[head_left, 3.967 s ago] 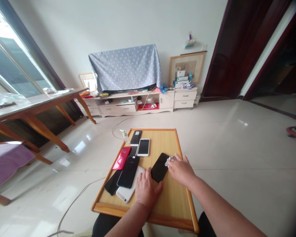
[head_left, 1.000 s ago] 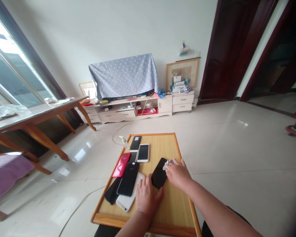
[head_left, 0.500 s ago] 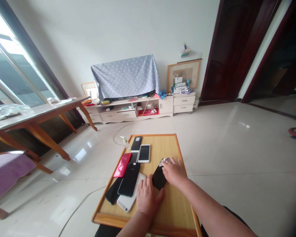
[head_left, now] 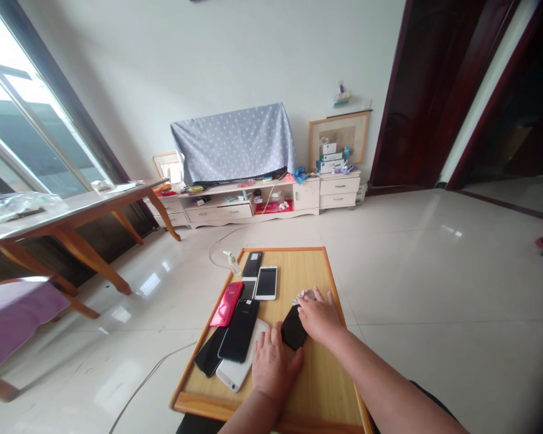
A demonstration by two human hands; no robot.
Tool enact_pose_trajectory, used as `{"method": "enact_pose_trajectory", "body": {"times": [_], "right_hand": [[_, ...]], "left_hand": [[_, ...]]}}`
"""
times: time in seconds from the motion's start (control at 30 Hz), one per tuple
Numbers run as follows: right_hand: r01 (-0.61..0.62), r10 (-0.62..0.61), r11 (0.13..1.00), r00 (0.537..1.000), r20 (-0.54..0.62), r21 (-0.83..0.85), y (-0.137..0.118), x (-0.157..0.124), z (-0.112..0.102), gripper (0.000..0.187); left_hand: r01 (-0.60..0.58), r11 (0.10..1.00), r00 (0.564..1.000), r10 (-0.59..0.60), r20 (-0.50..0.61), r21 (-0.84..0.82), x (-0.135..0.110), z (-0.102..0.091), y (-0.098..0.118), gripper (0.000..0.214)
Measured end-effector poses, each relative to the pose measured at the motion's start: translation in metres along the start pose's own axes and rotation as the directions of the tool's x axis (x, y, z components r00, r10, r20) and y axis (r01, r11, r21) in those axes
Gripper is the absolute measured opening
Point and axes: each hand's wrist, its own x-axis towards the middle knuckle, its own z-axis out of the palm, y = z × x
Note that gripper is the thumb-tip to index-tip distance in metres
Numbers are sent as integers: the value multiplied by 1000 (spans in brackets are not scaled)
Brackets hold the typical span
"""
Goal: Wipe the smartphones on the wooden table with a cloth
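A black smartphone lies at a slant on the small wooden table. My left hand steadies its lower end, fingers along the left edge and thumb by the bottom edge. Over the top end, my right hand presses a crumpled pale wipe to the glass with its fingertips. Left of my hands lie other phones: a black one on top of a white one, a dark one partly beneath, and a red one. Farther back is a white phone with a dark screen.
A clear pump bottle stands at the table's back left edge, beside another black phone. A cable runs over the tiled floor on the left. Beyond are a low white cabinet and a long wooden table.
The whole view has shifted slightly. Both hands stay at the black smartphone in nearly the same pose, and the wipe remains at its top end.
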Motion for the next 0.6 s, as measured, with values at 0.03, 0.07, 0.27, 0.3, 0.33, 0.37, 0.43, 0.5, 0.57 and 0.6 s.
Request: {"method": "enact_pose_trajectory", "body": {"times": [0.03, 0.07, 0.27, 0.3, 0.33, 0.37, 0.43, 0.5, 0.57, 0.6], "right_hand": [[-1, 1, 1000, 1000, 2, -6, -1, -1, -1, 48], [26, -26, 1000, 1000, 5, -4, -4, -5, -1, 47], [288, -292, 954, 955, 42, 77, -25, -40, 7, 45], [277, -281, 957, 958, 46, 81, -21, -40, 6, 44], [242, -246, 967, 968, 47, 76, -15, -36, 3, 44], [185, -188, 981, 981, 45, 61, -7, -31, 0, 44], [51, -51, 999, 998, 31, 20, 9, -20, -6, 44], [-30, 30, 1000, 999, 17, -10, 17, -15, -10, 44], [-4, 4, 1000, 1000, 8, -7, 14, -21, -9, 45], [42, -42, 999, 999, 5, 8, 8, -28, -7, 45]], "left_hand": [[2, 1000, 1000, -2, 3, -2, 0, 0, 0, 69], [-1, 1000, 1000, 1, 6, -4, 0, 0, -1, 69], [-33, 999, 999, 33, 19, 1, 1, 4, -6, 63], [-27, 1000, 999, 27, 18, 4, 1, 4, -6, 64], [-21, 1000, 1000, 21, 17, 4, 1, 3, -5, 65], [-17, 1000, 1000, 17, 14, 4, 0, 2, -3, 68], [-5, 1000, 1000, 5, 6, 3, -1, -1, 0, 70], [5, 1000, 1000, -5, 4, -2, -1, -3, 2, 69], [7, 1000, 1000, -7, 9, -10, -1, -3, 2, 69], [7, 1000, 1000, -7, 13, -13, -1, -2, 1, 69]]}}
